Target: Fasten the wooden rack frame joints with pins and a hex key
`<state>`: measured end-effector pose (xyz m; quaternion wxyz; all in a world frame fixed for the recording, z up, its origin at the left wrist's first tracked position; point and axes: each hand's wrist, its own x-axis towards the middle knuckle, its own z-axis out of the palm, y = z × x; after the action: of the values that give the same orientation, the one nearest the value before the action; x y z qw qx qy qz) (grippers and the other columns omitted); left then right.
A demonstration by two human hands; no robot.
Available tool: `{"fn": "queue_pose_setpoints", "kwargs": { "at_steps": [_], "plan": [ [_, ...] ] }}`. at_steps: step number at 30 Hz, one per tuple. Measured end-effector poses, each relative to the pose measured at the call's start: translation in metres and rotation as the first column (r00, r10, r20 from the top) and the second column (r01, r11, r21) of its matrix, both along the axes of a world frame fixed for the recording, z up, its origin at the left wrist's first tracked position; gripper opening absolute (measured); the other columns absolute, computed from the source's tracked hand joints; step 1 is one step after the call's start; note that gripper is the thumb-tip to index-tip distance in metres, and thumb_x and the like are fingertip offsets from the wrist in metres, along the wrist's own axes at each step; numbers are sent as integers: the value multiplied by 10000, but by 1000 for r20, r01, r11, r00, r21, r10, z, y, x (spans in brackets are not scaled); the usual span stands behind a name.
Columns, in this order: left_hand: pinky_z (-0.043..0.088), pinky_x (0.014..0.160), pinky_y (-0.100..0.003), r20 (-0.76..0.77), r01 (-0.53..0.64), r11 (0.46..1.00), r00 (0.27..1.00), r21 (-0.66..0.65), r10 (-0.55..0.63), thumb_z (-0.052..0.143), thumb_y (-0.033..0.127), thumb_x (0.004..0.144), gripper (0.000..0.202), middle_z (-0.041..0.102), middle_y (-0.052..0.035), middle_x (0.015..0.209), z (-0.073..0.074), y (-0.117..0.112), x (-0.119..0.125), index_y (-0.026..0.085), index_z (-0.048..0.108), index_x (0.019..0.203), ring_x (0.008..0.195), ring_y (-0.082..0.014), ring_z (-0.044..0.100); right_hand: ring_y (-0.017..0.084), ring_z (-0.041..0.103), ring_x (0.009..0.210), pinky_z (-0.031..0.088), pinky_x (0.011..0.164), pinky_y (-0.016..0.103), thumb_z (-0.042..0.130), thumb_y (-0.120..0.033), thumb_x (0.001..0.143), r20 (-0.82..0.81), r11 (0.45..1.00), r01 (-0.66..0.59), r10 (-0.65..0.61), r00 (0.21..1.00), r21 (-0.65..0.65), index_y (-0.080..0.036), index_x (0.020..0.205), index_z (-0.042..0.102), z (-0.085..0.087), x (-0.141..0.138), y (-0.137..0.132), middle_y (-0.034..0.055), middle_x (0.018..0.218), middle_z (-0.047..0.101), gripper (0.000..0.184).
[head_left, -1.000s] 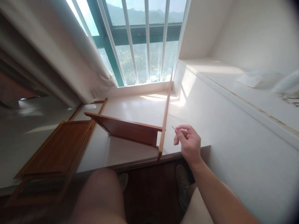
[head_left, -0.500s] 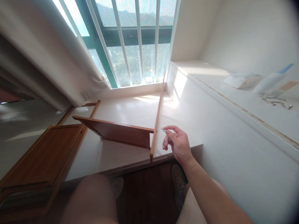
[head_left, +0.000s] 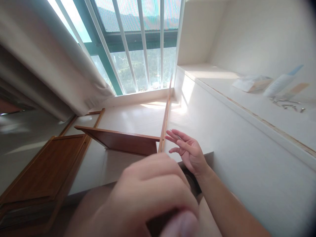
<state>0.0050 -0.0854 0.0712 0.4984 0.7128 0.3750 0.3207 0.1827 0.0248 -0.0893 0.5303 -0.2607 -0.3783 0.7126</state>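
- The white sill (head_left: 138,118) under the barred window fills the middle of the view. The view itself has swung a little to the right, so more of the high ledge (head_left: 222,82) now shows.
- A flat brown panel (head_left: 44,168) lies at the left on the sill, untouched.
- The left hand (head_left: 148,197) is new in view. It has come up very close to the camera, big and blurred, and covers the knee and floor that showed before. Its fingers look curled, but I cannot tell whether they grip anything.
- The shelf board (head_left: 120,143) lies tilted as before, its right end meeting the upright board (head_left: 165,115), which stands edge-on and runs back to the window.
- The right hand (head_left: 191,153) has moved in from a little way off to just beside the upright board, near the joint with the shelf board.
- Its fingers (head_left: 174,134) have changed most. They pinched a thin pin half a second ago and are now spread and stretched toward the board's face.
- The pin itself cannot be made out for certain. It may lie among the fingers or at the board, so the pinch appears to be let go.
- Loose screws (head_left: 287,106) lie by a tube (head_left: 281,85) on the ledge, well apart from both hands.
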Motion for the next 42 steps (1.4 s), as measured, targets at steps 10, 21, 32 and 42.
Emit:
{"fn": "queue_pose_setpoints", "kwargs": {
  "at_steps": [10, 21, 32, 42],
  "plan": [
    [411, 893, -367, -394, -178, 828, 814, 531, 427, 523, 259, 978, 212, 698, 34, 874, -26, 61, -10, 233, 664, 822, 857, -142, 622, 303, 702, 1191, 678, 708, 398, 737, -319, 924, 13, 987, 40, -42, 999, 153, -254, 1279, 723, -2, -5, -4, 106, 1363, 699, 362],
    [421, 922, -363, -500, -188, 869, 754, 459, 427, 578, 326, 958, 118, 682, 27, 976, -53, 83, -12, 265, 671, 997, 874, -150, 630, 214, 755, 707, 610, 579, 302, 906, -316, 749, 118, 964, 127, -157, 981, 232, -196, 859, 788, -5, -1, -5, 67, 792, 804, 201],
    [390, 1070, -421, -569, -165, 877, 704, 450, 425, 606, 374, 931, 242, 672, 35, 1028, -65, 83, -9, 301, 638, 1160, 953, -163, 625, 191, 700, 612, 588, 576, 326, 815, -416, 850, 72, 974, 146, -160, 984, 172, -178, 915, 841, -12, 1, 1, 77, 726, 774, 248],
    [174, 1266, -447, -614, -143, 891, 677, 431, 406, 541, 343, 932, 281, 717, 79, 1028, -66, 84, -9, 340, 609, 1205, 1004, -143, 653, 152, 678, 577, 616, 596, 309, 835, -303, 835, 189, 947, 218, -265, 946, 235, -204, 936, 851, -11, -2, 3, 32, 691, 766, 142]
  ]
}}
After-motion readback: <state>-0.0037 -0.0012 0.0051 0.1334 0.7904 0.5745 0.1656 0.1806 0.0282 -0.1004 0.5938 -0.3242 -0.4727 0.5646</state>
